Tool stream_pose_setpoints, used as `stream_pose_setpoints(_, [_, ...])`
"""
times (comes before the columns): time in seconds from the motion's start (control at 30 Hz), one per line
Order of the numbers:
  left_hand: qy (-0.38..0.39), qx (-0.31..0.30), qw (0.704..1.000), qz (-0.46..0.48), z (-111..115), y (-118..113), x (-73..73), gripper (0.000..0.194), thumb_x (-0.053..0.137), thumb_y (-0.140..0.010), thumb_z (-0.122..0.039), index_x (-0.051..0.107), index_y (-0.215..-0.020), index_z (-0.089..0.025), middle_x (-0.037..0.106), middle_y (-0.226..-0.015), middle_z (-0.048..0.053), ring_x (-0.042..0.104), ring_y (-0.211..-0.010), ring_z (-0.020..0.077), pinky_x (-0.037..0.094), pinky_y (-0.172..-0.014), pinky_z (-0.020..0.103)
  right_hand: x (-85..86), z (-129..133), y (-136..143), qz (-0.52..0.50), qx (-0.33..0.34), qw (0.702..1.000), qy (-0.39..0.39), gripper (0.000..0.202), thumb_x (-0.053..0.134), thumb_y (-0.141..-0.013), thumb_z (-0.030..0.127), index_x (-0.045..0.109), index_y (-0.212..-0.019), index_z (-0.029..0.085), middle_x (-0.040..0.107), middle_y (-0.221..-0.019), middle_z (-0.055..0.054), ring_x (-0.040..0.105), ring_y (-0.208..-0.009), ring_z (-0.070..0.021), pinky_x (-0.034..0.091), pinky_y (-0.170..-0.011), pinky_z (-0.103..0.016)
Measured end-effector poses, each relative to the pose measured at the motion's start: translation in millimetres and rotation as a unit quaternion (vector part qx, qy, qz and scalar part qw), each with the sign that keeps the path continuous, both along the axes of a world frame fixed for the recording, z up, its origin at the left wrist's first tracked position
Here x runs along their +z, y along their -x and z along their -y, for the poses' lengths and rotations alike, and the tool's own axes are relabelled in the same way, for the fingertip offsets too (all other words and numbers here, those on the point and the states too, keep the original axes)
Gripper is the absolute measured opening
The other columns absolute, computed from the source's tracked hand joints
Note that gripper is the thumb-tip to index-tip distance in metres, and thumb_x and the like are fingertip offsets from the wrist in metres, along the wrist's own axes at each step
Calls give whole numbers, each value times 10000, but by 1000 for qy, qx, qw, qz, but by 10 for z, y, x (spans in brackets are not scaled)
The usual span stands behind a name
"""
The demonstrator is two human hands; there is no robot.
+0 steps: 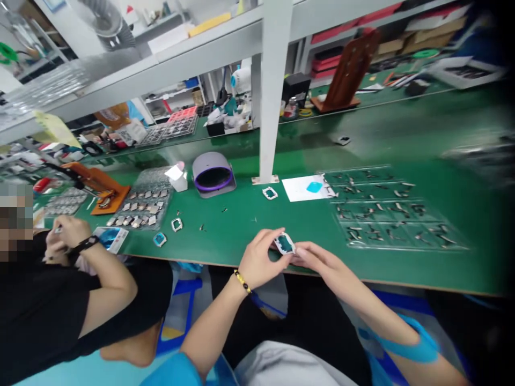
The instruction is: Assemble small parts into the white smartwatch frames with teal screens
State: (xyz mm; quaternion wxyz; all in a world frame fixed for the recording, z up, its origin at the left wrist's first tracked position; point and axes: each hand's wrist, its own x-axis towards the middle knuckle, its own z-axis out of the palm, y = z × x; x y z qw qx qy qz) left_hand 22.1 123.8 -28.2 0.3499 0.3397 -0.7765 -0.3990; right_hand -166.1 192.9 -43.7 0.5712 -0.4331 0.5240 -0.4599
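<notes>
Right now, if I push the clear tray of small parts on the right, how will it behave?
The clear tray looks thin and wide, so it is probably light and may flex. It lies flat on the smooth green table, so it would likely slide. Its small loose parts might jump out of their pockets.

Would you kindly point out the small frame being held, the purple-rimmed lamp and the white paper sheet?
small frame (285, 243), head view, teal centre.
purple-rimmed lamp (213, 172), head view, grey top.
white paper sheet (298, 190), head view, bare left part.
</notes>
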Motion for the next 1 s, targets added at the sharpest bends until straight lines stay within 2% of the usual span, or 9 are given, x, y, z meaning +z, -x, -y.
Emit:
stream_pose_setpoints(0.13, [-107,20,993,-48,151,-62,-114,532,710,-810,-157,628,-1332,-213,612,-1250,90,701,-905,125,643,-749,228,45,-89,168,-156,-15,987,38,460,611,-945,639,675,-1206,266,709,-1287,-103,665,-1186,-299,512,-1076,-475])
stream_pose_setpoints(0.2, [-158,26,985,-68,170,-91,-144,519,708,-813,-165,617,-1322,-202,631,-1226,98,702,-900,126,628,-730,216,95,-166,280,-211,-38,975,52,420,585,-969,614,687,-1180,266,728,-1248,-93,682,-1149,-288,520,-1056,-464])
stream_pose_setpoints(0.27, [-177,28,981,-71,171,-114,-162,504,704,-843,-206,595,-1335,-196,660,-1201,106,707,-911,138,623,-757,234,151,-237,417,-269,-71,958,74,373,566,-991,575,698,-1146,263,747,-1189,-77,699,-1095,-272,538,-1018,-445])
stream_pose_setpoints(0.37, [-148,36,987,-44,193,-132,-195,495,704,-879,-300,587,-1348,-193,680,-1161,98,686,-810,123,608,-724,246,221,-269,685,-391,-134,903,119,293,555,-1014,486,698,-1120,253,755,-1129,-65,709,-1039,-255,553,-969,-423])
stream_pose_setpoints(0.47, [-119,28,992,-5,203,-124,-207,499,688,-900,-344,579,-1368,-206,672,-1126,70,642,-718,101,583,-692,248,289,-169,970,-504,-167,838,130,246,560,-1019,407,697,-1126,232,752,-1103,-70,707,-1018,-250,554,-942,-408])
stream_pose_setpoints(0.57, [-59,30,997,49,163,-98,-176,446,668,-914,-336,604,-1345,-238,646,-1174,60,645,-720,107,581,-725,272,369,62,1140,-613,-140,771,95,255,534,-1038,356,702,-1166,212,742,-1149,-80,679,-1094,-251,538,-952,-377])
stream_pose_setpoints(0.67, [-7,40,995,93,111,-73,-138,418,642,-929,-312,612,-1343,-269,621,-1236,53,642,-713,106,584,-769,297,442,312,1147,-698,-102,707,50,285,499,-1053,330,713,-1185,195,734,-1169,-99,642,-1146,-260,516,-952,-355])
stream_pose_setpoints(0.87, [29,51,991,119,73,-42,-142,453,629,-945,-295,578,-1394,-270,621,-1254,57,635,-738,129,575,-769,307,490,547,1016,-740,-90,667,-7,303,555,-994,339,770,-952,128,735,-1041,-204,630,-1094,-341,514,-868,-400])
stream_pose_setpoints(1.0, [125,81,975,164,68,-4,-179,460,649,-942,-299,586,-1391,-225,633,-1197,101,616,-1063,276,536,-966,453,481,645,1064,-750,-75,657,-33,254,581,-936,262,783,-871,125,752,-1012,-204,661,-1034,-335,515,-814,-383])
